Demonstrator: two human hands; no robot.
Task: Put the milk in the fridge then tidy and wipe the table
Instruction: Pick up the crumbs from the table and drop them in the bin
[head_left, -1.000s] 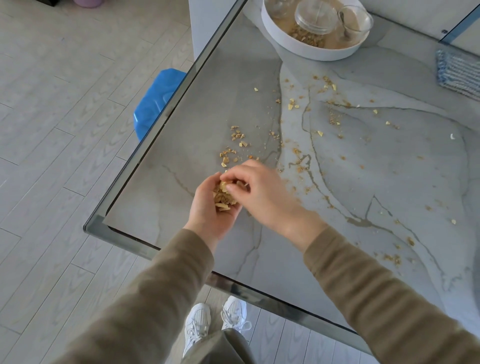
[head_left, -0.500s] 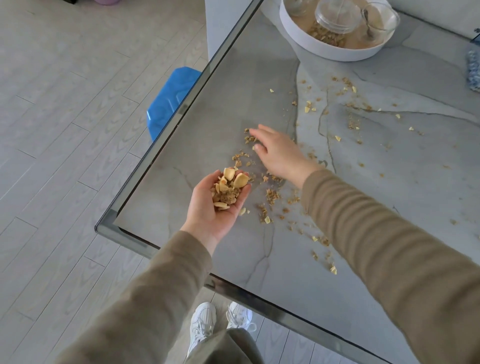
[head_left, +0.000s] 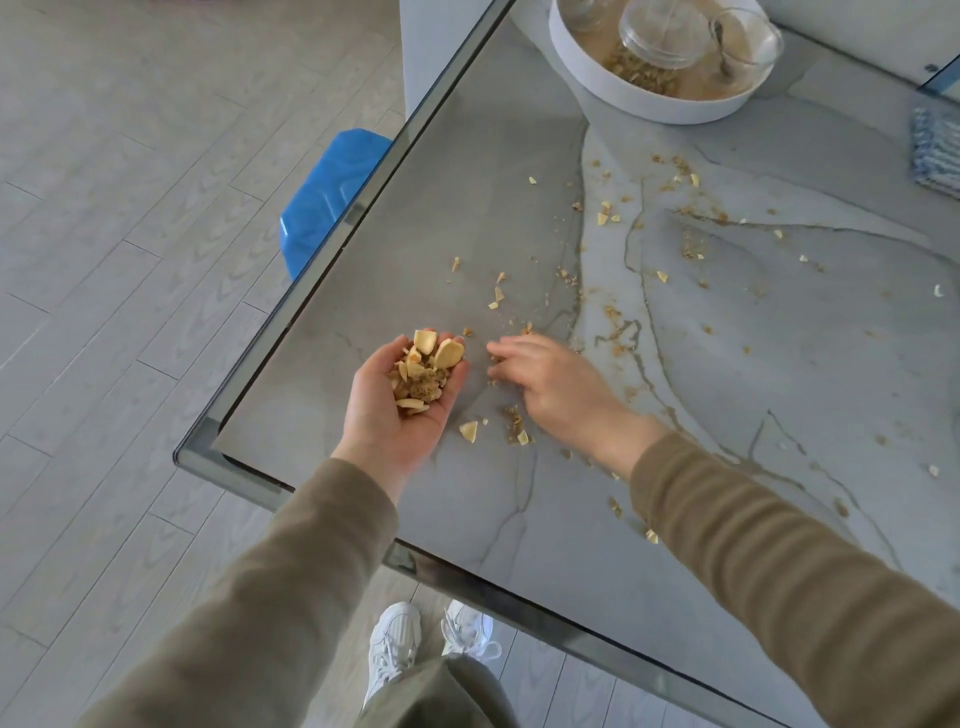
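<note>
My left hand (head_left: 382, 421) is cupped palm up over the near left corner of the grey marble table (head_left: 519, 525), carrying a heap of cereal pieces and crumbs (head_left: 423, 371). My right hand (head_left: 558, 387) lies palm down just right of it, bent fingertips touching the tabletop among loose crumbs (head_left: 514, 423). Whether it pinches any is unclear, as the fingers are blurred. More crumbs (head_left: 605, 213) are scattered across the middle and far side of the table. No milk is in view.
A round white tray (head_left: 582, 88) at the far edge holds a glass jar (head_left: 662, 31), a glass cup with a spoon (head_left: 745, 41) and spilled cereal. A blue striped cloth (head_left: 935, 150) lies at the right edge. A blue stool (head_left: 332, 197) stands beside the table.
My right hand left the cupped left hand, reached out to the crumbs farther up the table, then drew back towards my left hand. The left hand stayed cupped with its heap.
</note>
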